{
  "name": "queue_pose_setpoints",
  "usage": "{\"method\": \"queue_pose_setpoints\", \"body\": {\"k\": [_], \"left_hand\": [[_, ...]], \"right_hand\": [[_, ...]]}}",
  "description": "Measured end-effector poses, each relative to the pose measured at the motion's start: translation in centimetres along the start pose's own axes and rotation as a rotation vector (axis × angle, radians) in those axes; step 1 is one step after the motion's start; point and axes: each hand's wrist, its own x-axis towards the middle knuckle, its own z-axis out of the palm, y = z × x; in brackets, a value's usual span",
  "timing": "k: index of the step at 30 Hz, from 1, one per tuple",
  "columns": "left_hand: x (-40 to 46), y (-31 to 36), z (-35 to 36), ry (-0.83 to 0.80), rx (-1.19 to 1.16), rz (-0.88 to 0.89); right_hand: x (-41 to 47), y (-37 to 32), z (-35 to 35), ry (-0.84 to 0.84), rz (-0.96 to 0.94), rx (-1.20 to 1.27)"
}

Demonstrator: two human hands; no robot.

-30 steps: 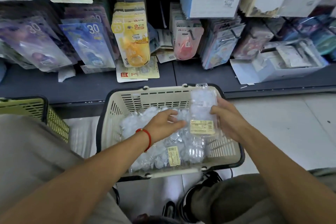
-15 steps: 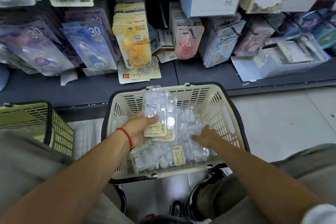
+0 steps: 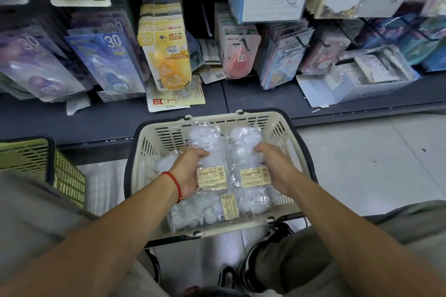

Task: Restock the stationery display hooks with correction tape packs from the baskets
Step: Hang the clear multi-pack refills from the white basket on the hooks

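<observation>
A cream basket (image 3: 282, 128) stands on the floor before the shelf, holding clear correction tape packs with yellow labels. My left hand (image 3: 187, 171) grips one clear pack (image 3: 208, 154) by its left side, above the basket. My right hand (image 3: 275, 166) grips a second clear pack (image 3: 248, 152) by its right side. The two packs are held side by side, labels toward me. More packs (image 3: 205, 212) lie in the basket beneath. Display hooks above carry yellow packs (image 3: 166, 55), pink packs (image 3: 237, 55) and blue packs (image 3: 108, 60).
A green basket (image 3: 31, 159) sits at the left on the floor. Loose cards lie on the dark shelf (image 3: 108, 116) under the yellow packs. A white open box (image 3: 362, 79) stands at the right. My knees and shoes frame the cream basket.
My right hand, which was reaching among the packs in the basket, has picked up a second pack. Both hands now hold a pack each, side by side above the basket.
</observation>
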Motion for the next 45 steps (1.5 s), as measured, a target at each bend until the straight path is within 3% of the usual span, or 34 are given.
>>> {"method": "queue_pose_setpoints", "body": {"k": [3, 6, 9, 12, 15, 17, 23, 25, 29, 34, 40, 45], "left_hand": [[-0.1, -0.5, 0.9, -0.112, 0.009, 0.045], [0.4, -1.8, 0.5, -0.014, 0.046, 0.194], [0.9, -1.5, -0.5, 0.078, -0.032, 0.178], [0.9, -0.7, -1.6, 0.13, -0.033, 0.183], [0.8, -0.4, -2.3, 0.132, -0.055, 0.142], [0.8, -0.4, -2.4, 0.131, -0.059, 0.116], [0.5, -0.3, -1.7, 0.158, -0.055, 0.105], [0.4, -0.2, -1.3, 0.155, -0.049, 0.124], [-0.2, 0.2, -0.5, 0.159, -0.062, 0.219], [-3.1, 3.4, 0.1, 0.17, -0.137, 0.398], [-8.2, 9.1, -0.9, 0.23, -0.167, 0.85], [-12.9, 15.3, -2.4, 0.337, -0.082, 1.192]], "right_hand": [[-0.6, 0.4, 2.8, -0.029, -0.244, -0.178], [0.0, 0.7, 3.4, 0.174, -0.423, -0.378], [2.8, 2.1, 1.1, 0.342, -0.329, -0.743], [4.6, 5.9, 0.0, 0.134, 0.085, -1.194], [5.5, 8.8, 0.2, 0.126, 0.035, -1.35], [6.0, 9.3, -0.2, 0.171, 0.019, -1.241], [4.1, 5.7, -2.8, 0.392, -0.082, -0.573], [2.8, 3.3, -2.4, 0.344, -0.103, -0.275], [0.2, -1.0, -0.2, 0.08, -0.161, 0.147], [-2.8, -5.7, 4.7, -0.048, -0.359, 0.006], [-5.8, -11.3, 11.3, 0.203, -0.761, -0.33], [-7.8, -16.6, 16.0, 0.047, -0.935, -0.299]]}}
